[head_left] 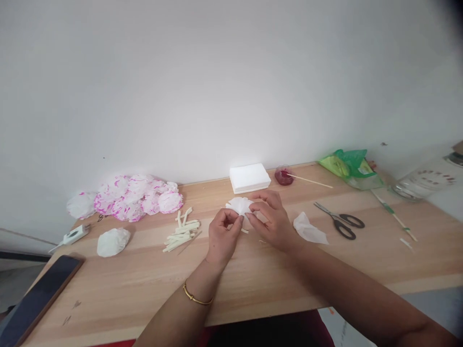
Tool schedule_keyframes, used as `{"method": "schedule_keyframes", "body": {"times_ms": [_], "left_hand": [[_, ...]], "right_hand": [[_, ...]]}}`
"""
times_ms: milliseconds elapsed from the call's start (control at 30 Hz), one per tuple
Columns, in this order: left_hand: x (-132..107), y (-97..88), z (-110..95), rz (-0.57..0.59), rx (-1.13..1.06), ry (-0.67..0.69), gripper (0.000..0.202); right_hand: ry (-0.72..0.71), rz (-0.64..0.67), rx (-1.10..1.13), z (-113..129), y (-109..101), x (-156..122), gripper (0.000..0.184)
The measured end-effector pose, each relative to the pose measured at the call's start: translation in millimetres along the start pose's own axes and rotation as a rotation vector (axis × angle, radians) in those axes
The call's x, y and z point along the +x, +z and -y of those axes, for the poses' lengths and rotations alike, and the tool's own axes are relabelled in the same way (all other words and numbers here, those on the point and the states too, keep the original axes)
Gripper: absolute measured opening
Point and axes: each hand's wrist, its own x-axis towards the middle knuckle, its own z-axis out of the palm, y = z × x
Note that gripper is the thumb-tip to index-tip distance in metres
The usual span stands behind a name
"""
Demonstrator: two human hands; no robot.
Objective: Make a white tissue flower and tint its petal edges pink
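Both my hands meet over the middle of the wooden table point(144, 279) on a small white tissue-paper flower point(239, 204). My left hand point(223, 237) pinches its lower left part with curled fingers. My right hand point(272, 219) grips its right side, fingers bent over the paper. A gold bangle sits on my left wrist. A short pale stick pokes out beneath the flower between my hands.
A pile of pink-and-white paper flowers point(133, 197) lies at the back left, with a white one point(113, 241) and pale sticks point(182, 232) nearer. A tissue stack point(249, 178), red dish point(284, 176), scissors point(342, 222), crumpled tissue point(309, 229), green bag point(349, 166) and phone point(39, 299) surround.
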Motion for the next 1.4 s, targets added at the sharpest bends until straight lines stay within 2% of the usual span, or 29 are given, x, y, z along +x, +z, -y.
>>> {"method": "schedule_keyframes", "body": {"times_ms": [133,300,400,500,600,733,833,967,1133,1267,1400], "left_hand": [[-0.7,0.7,-2.7,0.025,0.047,0.048,0.011],[-2.9,0.9,-6.3,0.055,0.152,0.117,0.008],[-4.6,0.9,-8.3,0.092,0.194,0.169,0.007],[-5.3,1.0,-8.0,0.099,0.113,0.142,0.005],[-4.4,1.0,-5.4,0.085,0.038,0.079,0.004],[-3.4,0.2,-3.2,0.082,0.103,0.107,0.006],[-3.3,-0.8,-5.4,0.094,0.123,0.128,0.006],[-0.6,-1.3,-8.1,0.144,-0.079,-0.007,0.007],[5.9,-0.5,-2.6,0.148,-0.489,-0.239,0.02],[7.7,-0.9,0.9,0.135,-0.783,-0.381,0.026],[8.0,-1.8,0.7,0.157,-0.905,-0.428,0.028]], "right_hand": [[0.087,-0.048,0.063,-3.6,0.6,0.8,0.003],[0.068,0.028,0.065,-0.4,0.3,1.4,0.013],[0.062,-0.006,0.066,0.4,0.0,1.7,0.004],[0.057,-0.021,0.071,-0.1,-0.6,2.7,0.003],[0.015,0.022,0.073,0.9,-1.7,3.7,0.004],[-0.005,0.042,0.107,2.9,-3.5,3.8,0.005],[0.033,-0.012,0.182,1.8,-5.9,3.8,0.008],[0.119,-0.141,0.255,-1.6,-9.4,5.7,0.01],[0.292,-0.229,0.357,-6.1,-9.5,8.8,0.014],[0.481,-0.182,0.457,-11.6,-5.4,7.9,0.021],[0.573,-0.063,0.552,-12.6,-2.3,7.1,0.026]]}}
